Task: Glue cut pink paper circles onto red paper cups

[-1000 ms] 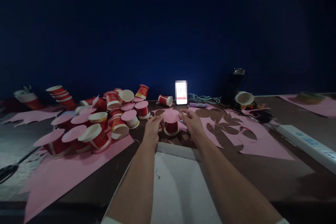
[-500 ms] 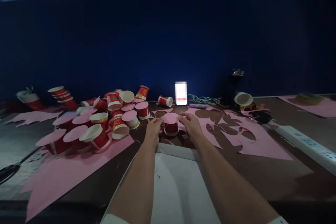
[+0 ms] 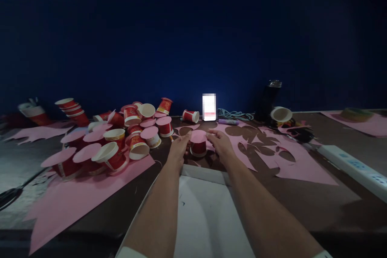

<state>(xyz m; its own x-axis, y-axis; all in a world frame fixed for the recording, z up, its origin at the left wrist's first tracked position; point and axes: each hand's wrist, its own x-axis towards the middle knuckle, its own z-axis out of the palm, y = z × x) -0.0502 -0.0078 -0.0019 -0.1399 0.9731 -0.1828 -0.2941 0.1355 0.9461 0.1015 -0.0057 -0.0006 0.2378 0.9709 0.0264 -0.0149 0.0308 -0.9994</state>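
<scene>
A red paper cup [image 3: 198, 149] stands upside down in front of me, its white rim on the table. On its base lies a round pink paper disc [image 3: 198, 136]. My left hand [image 3: 179, 148] pinches the disc's left edge, its fingers partly hidden behind the thumb. The thumb and fingers of my right hand [image 3: 220, 143] close on the disc's right edge. Just in front of the cup a white board or box [image 3: 208, 209] lies under my forearms.
At left, several red cups, many topped with pink discs, crowd around a pink sheet [image 3: 90, 191]. Cut pink paper scraps [image 3: 298, 171] spread to the right. A lit phone [image 3: 209, 107], purple tube [image 3: 228, 121], black bottle [image 3: 269, 98] and power strip [image 3: 352, 165] surround the work area.
Both hands stay at the disc's edges with almost no movement. The whole view has shifted very slightly.
</scene>
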